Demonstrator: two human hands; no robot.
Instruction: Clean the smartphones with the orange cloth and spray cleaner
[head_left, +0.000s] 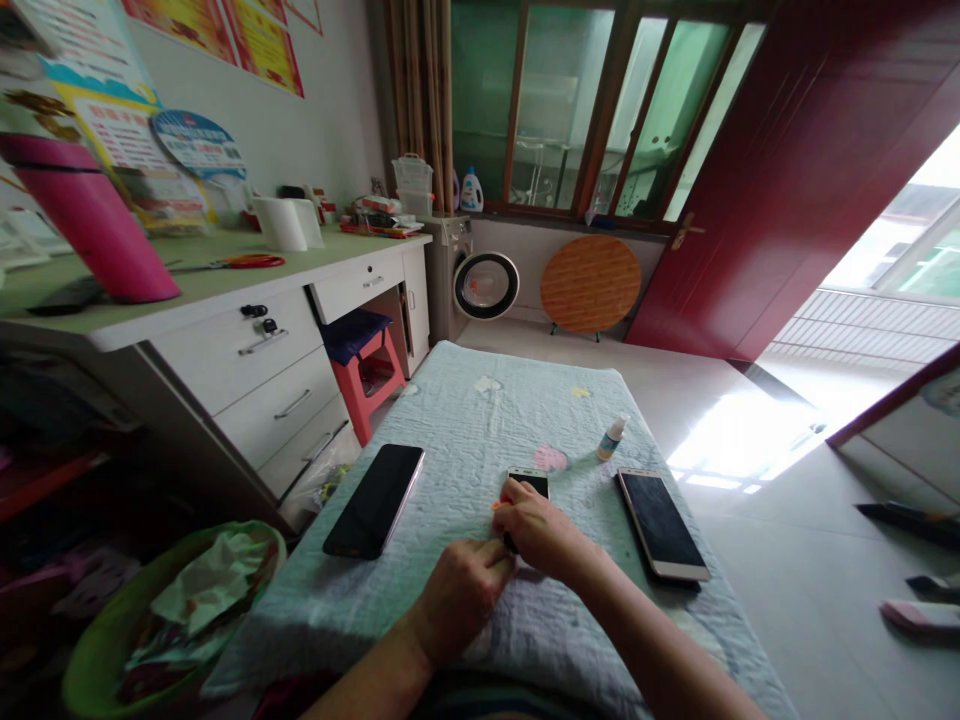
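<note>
A light-framed smartphone (pixel 529 478) lies on the cloth-covered table, mostly hidden under my right hand (pixel 536 530). The fingers of that hand are bent together over the screen, and a small orange thing (pixel 496 507) peeks out at their left side; its kind is hidden. My left hand (pixel 463 590) is closed at the phone's near left edge, touching my right hand. To the left lies a black smartphone (pixel 376 500), screen up. On the right rests a larger smartphone (pixel 663 522) with a gold-white frame. Behind it stands a small spray bottle (pixel 612 440) with a white cap.
A pale blue quilted cloth (pixel 465 430) covers the table. At left are a desk (pixel 247 350) with a pink tumbler (pixel 94 220), a red stool (pixel 367 375) and a green waste basket (pixel 97 640). A washing machine (pixel 448 270) with its door ajar stands beyond.
</note>
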